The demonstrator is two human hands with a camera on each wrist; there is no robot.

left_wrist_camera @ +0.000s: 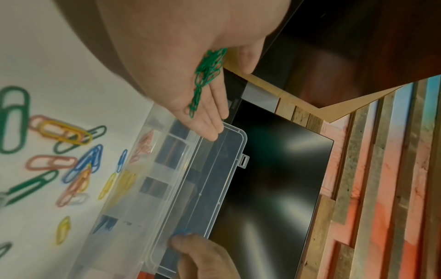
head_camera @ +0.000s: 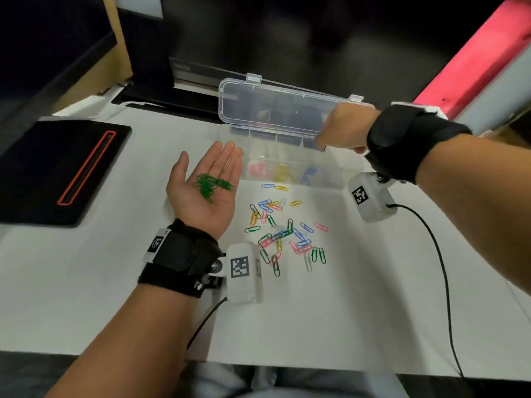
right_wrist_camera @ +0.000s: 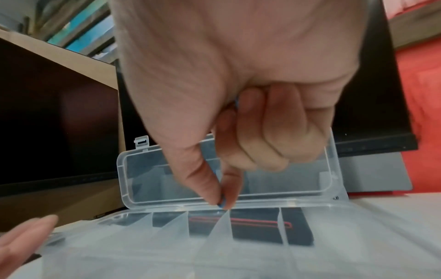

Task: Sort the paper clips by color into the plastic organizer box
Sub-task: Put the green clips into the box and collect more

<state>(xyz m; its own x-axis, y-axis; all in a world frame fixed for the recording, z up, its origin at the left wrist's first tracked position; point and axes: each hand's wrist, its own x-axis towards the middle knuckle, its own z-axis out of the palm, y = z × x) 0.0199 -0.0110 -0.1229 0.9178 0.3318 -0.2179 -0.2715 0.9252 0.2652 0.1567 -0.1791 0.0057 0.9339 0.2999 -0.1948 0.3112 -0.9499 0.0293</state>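
White bench point(head_camera: 115, 282): organizer box point(head_camera: 290, 165) lies open, holding some pink, yellow and blue clips. Left hand point(head_camera: 205, 186), flat, cradles green clips point(head_camera: 211, 185) beside it; right hand point(head_camera: 343, 129) pinches a blue clip point(right_wrist_camera: 221, 204) above. Mixed pile point(head_camera: 283, 232) before the box remains, roughly half unsorted.

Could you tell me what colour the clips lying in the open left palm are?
Green clips, clearest in the head view.

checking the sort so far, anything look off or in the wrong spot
Nothing looks damaged. The left hand carries green clips on its flat palm, none boxed yet, and mixed clips still lie scattered before the organizer box.
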